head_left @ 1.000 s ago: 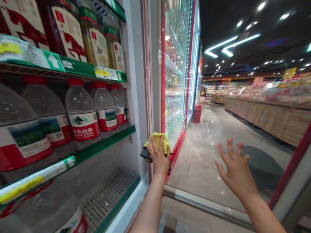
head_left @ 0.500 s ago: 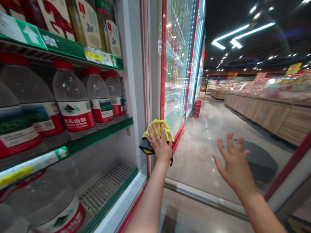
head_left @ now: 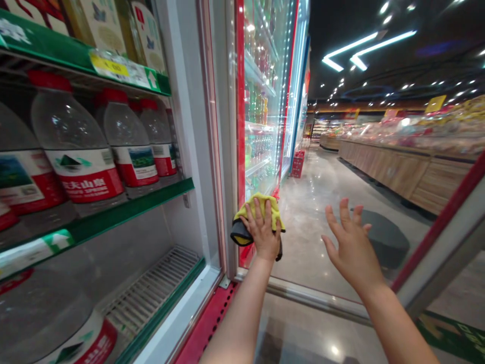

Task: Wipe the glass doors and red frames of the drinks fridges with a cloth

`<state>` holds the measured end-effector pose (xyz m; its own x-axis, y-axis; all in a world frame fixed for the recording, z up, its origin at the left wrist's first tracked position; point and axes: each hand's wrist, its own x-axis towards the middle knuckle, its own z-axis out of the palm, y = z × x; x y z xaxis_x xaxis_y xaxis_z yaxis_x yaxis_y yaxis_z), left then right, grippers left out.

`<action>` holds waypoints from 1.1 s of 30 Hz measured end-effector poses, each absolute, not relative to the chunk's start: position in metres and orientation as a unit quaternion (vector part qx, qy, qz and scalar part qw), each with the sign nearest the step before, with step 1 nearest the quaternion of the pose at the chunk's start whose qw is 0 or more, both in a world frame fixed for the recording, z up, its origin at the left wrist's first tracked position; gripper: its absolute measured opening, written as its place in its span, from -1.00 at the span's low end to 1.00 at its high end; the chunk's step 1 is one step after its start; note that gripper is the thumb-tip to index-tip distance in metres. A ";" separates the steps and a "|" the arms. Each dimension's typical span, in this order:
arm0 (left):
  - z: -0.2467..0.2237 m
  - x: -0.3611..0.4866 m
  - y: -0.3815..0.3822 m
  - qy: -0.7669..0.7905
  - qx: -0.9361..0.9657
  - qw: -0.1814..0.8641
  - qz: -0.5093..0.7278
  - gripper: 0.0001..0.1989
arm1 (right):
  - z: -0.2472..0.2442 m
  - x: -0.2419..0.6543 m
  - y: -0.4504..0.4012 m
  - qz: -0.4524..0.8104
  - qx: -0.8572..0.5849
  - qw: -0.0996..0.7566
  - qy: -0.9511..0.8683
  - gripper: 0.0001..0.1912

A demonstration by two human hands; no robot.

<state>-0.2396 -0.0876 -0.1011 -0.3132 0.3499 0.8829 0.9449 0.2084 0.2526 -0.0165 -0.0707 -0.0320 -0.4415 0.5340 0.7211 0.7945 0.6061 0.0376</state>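
Observation:
My left hand (head_left: 263,235) is spread over a yellow and grey cleaning cloth (head_left: 259,206), holding it against the inner face of the open glass door (head_left: 303,242), low down near the hinge-side frame (head_left: 226,151). One dark corner of the cloth folds out on the left, and another hangs below my wrist. Farther right, my right hand (head_left: 350,245) is raised with its fingers apart and nothing in it. It is over the glass, but whether it touches the pane I cannot tell.
On the left, the fridge's green-edged shelf (head_left: 132,207) carries red-capped water bottles (head_left: 83,151). A large bottle (head_left: 56,313) stands beside a wire rack (head_left: 151,288) below. The door's bottom rail (head_left: 322,301) crosses low. Beyond are a wooden display counter (head_left: 401,162) and another lit cooler (head_left: 261,101).
The cloth under my left hand has moved right, from the hinge-side frame onto the glass. My right hand stays raised and spread. The view has turned slightly right.

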 end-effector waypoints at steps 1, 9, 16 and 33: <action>-0.102 -0.232 -0.086 -0.674 -0.493 0.368 -0.408 -0.32 | -0.032 -0.016 -0.070 -0.186 -0.402 0.343 -0.828 0.00; -0.137 -0.248 -0.103 -0.617 -0.544 0.422 -0.381 -0.34 | -0.037 0.004 -0.048 -0.110 -0.328 0.398 -0.849 -0.23; -0.086 -0.197 -0.073 -0.719 -0.468 0.288 -0.426 -0.30 | -0.056 0.053 -0.038 -0.189 -0.309 0.393 -0.845 -0.35; -0.104 -0.147 -0.060 -0.673 -0.580 0.285 -0.359 -0.22 | -0.074 0.061 -0.024 -0.116 -0.342 0.389 -0.847 -0.26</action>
